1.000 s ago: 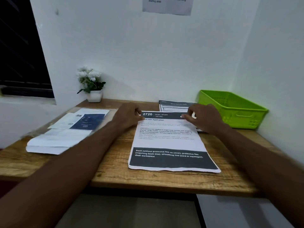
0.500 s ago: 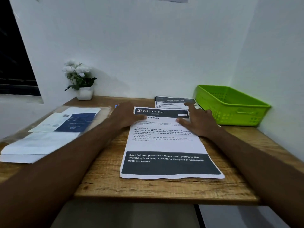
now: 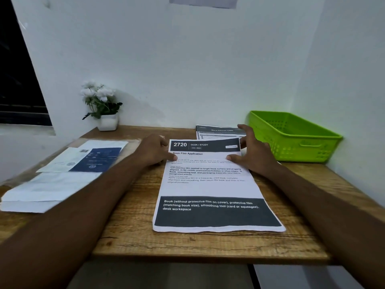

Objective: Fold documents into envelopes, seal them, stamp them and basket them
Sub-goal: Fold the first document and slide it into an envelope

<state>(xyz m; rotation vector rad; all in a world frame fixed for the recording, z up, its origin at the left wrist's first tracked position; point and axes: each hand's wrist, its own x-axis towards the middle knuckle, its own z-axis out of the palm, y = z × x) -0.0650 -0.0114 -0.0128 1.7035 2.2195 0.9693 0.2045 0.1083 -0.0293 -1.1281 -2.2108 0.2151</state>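
Folding step: the first fold of the document looks about to begin; the sheet shows no crease yet.
Document place: flat on the counter, far corners at both hands, near edge toward the person.
Left hand: thumb on the far-left corner, fingers curled beside the edge; whether they pinch it I cannot tell.
Right hand: fingers spread past the far-right corner, thumb pressing the sheet.
Next move: probably lift the far edge and bring it toward the near edge, corners matched.
Envelopes: left of the left hand.
Basket: right of the right hand.
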